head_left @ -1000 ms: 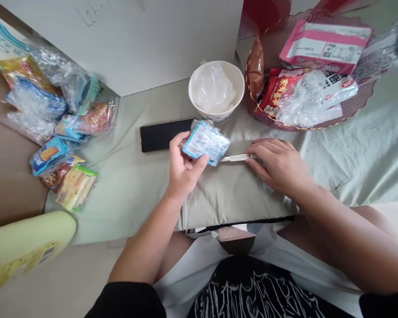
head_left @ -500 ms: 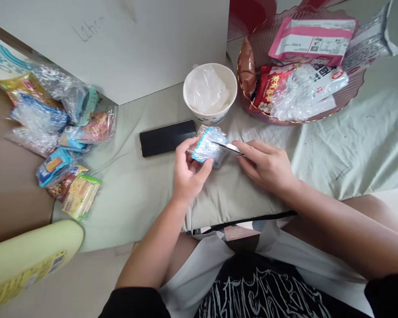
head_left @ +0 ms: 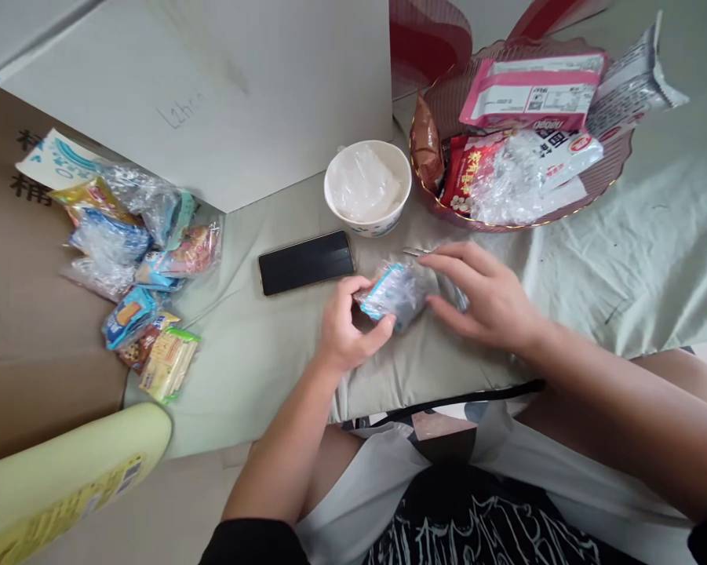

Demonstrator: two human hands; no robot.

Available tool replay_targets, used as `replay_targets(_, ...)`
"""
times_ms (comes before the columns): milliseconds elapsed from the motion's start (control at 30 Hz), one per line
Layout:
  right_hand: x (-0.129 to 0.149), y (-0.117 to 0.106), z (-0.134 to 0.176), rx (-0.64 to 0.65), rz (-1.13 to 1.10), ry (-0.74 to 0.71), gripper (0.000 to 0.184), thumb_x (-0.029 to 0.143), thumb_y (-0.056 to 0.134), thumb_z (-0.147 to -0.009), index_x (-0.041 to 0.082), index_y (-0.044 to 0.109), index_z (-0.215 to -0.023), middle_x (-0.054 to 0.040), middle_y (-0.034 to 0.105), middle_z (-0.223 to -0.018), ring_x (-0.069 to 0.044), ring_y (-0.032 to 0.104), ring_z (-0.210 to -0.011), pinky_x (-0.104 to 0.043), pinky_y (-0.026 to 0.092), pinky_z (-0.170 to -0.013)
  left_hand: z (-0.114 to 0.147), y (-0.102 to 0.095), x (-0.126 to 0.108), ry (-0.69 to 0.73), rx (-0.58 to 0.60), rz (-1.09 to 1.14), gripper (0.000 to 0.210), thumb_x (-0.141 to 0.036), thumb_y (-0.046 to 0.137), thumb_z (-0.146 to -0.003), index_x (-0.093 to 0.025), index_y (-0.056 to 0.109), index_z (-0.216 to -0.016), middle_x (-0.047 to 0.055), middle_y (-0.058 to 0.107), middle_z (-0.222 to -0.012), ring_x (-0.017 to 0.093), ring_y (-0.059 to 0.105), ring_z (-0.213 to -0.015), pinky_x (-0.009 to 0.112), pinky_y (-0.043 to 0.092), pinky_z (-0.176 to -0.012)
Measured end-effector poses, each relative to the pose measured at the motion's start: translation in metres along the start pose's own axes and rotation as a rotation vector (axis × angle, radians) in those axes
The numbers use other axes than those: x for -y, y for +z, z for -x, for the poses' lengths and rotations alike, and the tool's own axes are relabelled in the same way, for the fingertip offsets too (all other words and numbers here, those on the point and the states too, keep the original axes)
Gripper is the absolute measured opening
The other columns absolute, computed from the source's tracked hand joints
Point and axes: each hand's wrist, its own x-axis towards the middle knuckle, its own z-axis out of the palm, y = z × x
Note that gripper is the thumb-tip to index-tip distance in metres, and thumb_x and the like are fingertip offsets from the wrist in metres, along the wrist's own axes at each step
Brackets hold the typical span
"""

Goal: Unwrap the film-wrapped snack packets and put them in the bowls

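My left hand (head_left: 358, 326) grips a small packet in crinkled clear plastic with a bright blue edge (head_left: 391, 294), fingers and thumb around its left side. To the right of the packet is my right hand (head_left: 479, 294), blurred by motion. From under its index finger sticks out the end of a slim metal tool (head_left: 415, 252), whose exact kind I cannot make out. The right thumb is spread away from the fingers, close to the packet's plastic. Most of the tool is hidden by the hand. Beyond the packet stands a paper bowl (head_left: 370, 227) with clear plastic film inside.
A phone (head_left: 306, 263) lies left of the bowl. At the right back, a pink-tinted, gold-rimmed basket (head_left: 621, 169) holds several snack packets. Wrapped snacks (head_left: 170, 361) are heaped at the left beside cardboard. A white box (head_left: 306, 102) stands behind, a yellow-green object (head_left: 123, 428) at front left.
The tool's tip has come off the packet and now lies above and beyond it. My right thumb has spread from the fingers. The whole view has shifted slightly.
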Motion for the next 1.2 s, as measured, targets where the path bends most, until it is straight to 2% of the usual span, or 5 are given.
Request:
replay_targets(200,0.014,0.008,0.003,-0.005,-0.13,-0.301,0.017,0.02,0.055,-0.096,0.025,0.068,-0.107,-0.0095,0.071,-0.126,-0.026,0.065,-0.119,-0.043,0.054,-0.093,-0.001,-0.003,-0.008,0.099,0.057,-0.098,0.044,-0.045,0.072,-0.077,-0.022,0.052,-0.108,0.0,0.066,-0.085,0.015,0.062,-0.068,0.028,0.05,-0.064)
replay_targets(467,0.013,0.007,0.005,-0.135,-0.139,-0.122,0.028,0.008,0.054,-0.085,0.025,0.068,-0.103,-0.004,0.069,-0.086,-0.023,0.063,-0.085,-0.038,0.048,-0.076,0.0,-0.006,-0.004,-0.002,0.043,-0.142,0.045,-0.055,0.066,-0.079,-0.022,0.053,-0.107,0.0,0.062,-0.082,0.016,0.058,-0.068,0.029,0.049,-0.064)
replay_targets(733,0.011,0.005,0.002,-0.022,-0.151,-0.182,0.023,0.005,0.051,-0.081,0.022,0.066,-0.085,-0.0034,0.066,-0.079,-0.02,0.055,-0.075,-0.035,0.042,-0.07,-0.003,-0.014,0.007,-0.011,-0.329,-0.237,0.037,-0.048,0.058,-0.089,-0.021,0.049,-0.113,0.006,0.059,-0.1,0.02,0.061,-0.088,0.034,0.052,-0.076)
replay_targets(933,0.01,0.01,0.004,0.081,-0.173,-0.199,0.021,0.005,0.052,-0.081,0.021,0.065,-0.083,-0.0043,0.065,-0.081,-0.02,0.055,-0.076,-0.034,0.043,-0.071,-0.005,-0.011,0.0,0.19,-0.184,-0.331,0.031,-0.04,0.063,-0.089,-0.021,0.059,-0.114,0.012,0.061,-0.121,0.027,0.06,-0.115,0.044,0.051,-0.1)
replay_targets(1200,0.009,0.011,0.004,0.108,-0.192,-0.212,0.021,0.003,0.052,-0.081,0.019,0.065,-0.085,-0.0046,0.064,-0.081,-0.019,0.056,-0.075,-0.033,0.041,-0.071,-0.009,-0.021,0.0,0.126,-0.23,-0.245,0.009,-0.024,0.062,-0.09,-0.02,0.062,-0.082,0.005,0.065,-0.096,0.018,0.065,-0.09,0.032,0.055,-0.079)
